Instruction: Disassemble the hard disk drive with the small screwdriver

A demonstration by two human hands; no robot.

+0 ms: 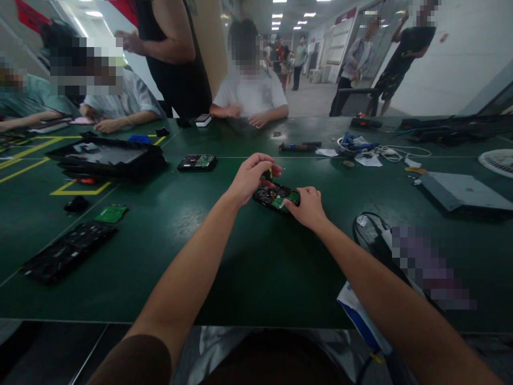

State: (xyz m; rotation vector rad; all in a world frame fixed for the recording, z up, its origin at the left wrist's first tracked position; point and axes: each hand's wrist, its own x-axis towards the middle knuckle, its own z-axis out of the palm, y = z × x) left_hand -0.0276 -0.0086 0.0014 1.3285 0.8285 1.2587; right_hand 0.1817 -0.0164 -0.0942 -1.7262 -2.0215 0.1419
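Note:
In the head view a black device with an exposed green circuit board (279, 202) lies on the green table (256, 267). My left hand (251, 175) is at its far left end, closed around a small black-and-yellow tool, apparently a screwdriver (269, 174). Its tip is hidden behind my fingers and I cannot make out what it touches. My right hand (309, 207) grips the device's right end, with the thumb on the near edge by the green board.
To the left are a black tray (108, 158), a second opened device (197, 162), a loose green circuit board (112, 213) and a black casing (70, 251). A flat metal box (467, 191) and cables (395, 153) lie right. People sit across the table.

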